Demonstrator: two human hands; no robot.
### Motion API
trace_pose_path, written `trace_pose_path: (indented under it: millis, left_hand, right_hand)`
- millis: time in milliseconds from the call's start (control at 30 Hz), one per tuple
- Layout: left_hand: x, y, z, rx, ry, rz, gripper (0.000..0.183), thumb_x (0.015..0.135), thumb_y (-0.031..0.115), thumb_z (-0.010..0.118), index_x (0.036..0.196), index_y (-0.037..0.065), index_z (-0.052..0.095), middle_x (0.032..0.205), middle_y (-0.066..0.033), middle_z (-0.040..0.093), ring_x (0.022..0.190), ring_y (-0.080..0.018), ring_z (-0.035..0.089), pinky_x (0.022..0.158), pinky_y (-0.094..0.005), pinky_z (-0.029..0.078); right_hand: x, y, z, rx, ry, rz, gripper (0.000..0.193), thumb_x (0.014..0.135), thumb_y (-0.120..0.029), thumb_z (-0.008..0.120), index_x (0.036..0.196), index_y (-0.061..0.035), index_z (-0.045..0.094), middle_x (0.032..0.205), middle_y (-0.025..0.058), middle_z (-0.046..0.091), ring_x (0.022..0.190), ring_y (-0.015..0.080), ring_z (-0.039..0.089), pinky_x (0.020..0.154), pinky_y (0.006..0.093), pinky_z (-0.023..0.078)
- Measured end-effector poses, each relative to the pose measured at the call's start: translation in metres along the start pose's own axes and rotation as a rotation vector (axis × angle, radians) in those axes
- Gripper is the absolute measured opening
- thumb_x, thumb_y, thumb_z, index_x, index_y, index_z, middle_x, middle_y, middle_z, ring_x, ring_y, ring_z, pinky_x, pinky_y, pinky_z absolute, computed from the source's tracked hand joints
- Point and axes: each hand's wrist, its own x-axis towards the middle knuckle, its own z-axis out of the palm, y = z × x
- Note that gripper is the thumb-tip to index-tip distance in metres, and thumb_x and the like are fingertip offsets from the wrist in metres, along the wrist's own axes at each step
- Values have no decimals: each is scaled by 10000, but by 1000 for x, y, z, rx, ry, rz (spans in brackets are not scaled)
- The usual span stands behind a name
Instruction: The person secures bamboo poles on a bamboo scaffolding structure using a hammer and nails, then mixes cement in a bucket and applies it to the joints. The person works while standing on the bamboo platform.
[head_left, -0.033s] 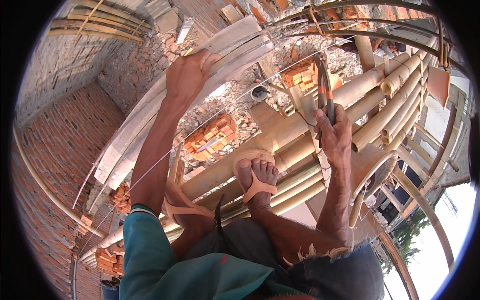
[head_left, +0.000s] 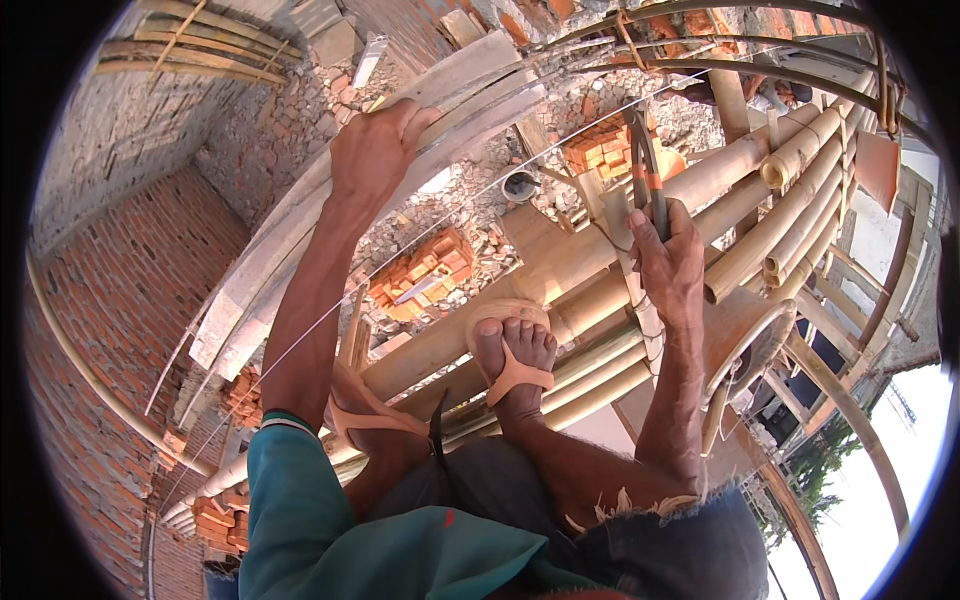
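Observation:
My left hand (head_left: 378, 145) is closed over the upper edge of a long grey wooden board (head_left: 455, 125), part of a layered beam form that curves across the view. My right hand (head_left: 670, 252) holds long dark pincers (head_left: 645, 165) with orange-red bands. They point away from me above the bamboo poles, and their far tips look close together; the fingers partly hide their near ends. A thin taut string (head_left: 420, 240) runs diagonally between my hands. My sandalled feet (head_left: 520, 360) rest on the bamboo poles (head_left: 590, 305) below.
Stacked orange bricks (head_left: 425, 270) and a dark bucket (head_left: 520, 186) stand on the rubble far below. Dark curved bars (head_left: 740, 70) cross the far right, above tied bamboo poles (head_left: 800, 215). A brick wall (head_left: 120, 330) rises at left. A pan-like container (head_left: 745, 345) is beside my right forearm.
The pincers have shifted slightly in my right hand, their orange-red bands now a little farther from me. My left hand keeps its place on the board.

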Motion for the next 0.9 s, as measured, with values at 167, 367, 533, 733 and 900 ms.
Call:
trace_pose_path:
  millis: [167, 367, 533, 733, 900]
  left_hand:
    - [5, 3, 2, -2, -36, -28, 409, 1035, 478, 582, 1106, 109, 744, 800, -217, 703, 796, -430, 686, 737, -540, 531]
    - [-4, 15, 8, -52, -36, -89, 342, 1048, 378, 586, 1045, 67, 729, 749, -217, 661, 721, -425, 664, 702, -489, 518]
    - [-2, 11, 12, -30, 88, -8, 403, 1018, 474, 604, 980, 94, 734, 856, -202, 702, 835, -411, 687, 726, -520, 538]
    - [-6, 13, 21, -14, 134, -98, 370, 1004, 430, 635, 1038, 82, 756, 939, -182, 718, 864, -398, 684, 760, -473, 529]
    - [-6, 19, 20, 2, 165, -98, 344, 998, 428, 649, 977, 97, 738, 938, -146, 732, 831, -390, 706, 713, -505, 546]
  right_hand:
    - [46, -7, -1, -200, 17, -253, 221, 1005, -193, 658, 992, -3, 545, 750, 209, 623, 692, 395, 646, 638, 475, 483]
    - [98, 8, 10, -302, 85, -536, 171, 1015, -138, 638, 1011, -25, 510, 787, 203, 623, 695, 450, 599, 628, 483, 485]
    - [121, 23, 21, -316, 63, -600, 165, 1016, -141, 633, 1032, -28, 515, 817, 220, 637, 759, 469, 612, 647, 498, 486]
    - [125, 18, 32, -162, -12, -441, 188, 1022, -197, 621, 1070, -48, 517, 866, 247, 663, 864, 528, 635, 701, 554, 489]
    - [131, 16, 18, -228, -76, -500, 233, 1015, -222, 641, 1118, -61, 509, 891, 250, 669, 893, 524, 638, 706, 554, 486]
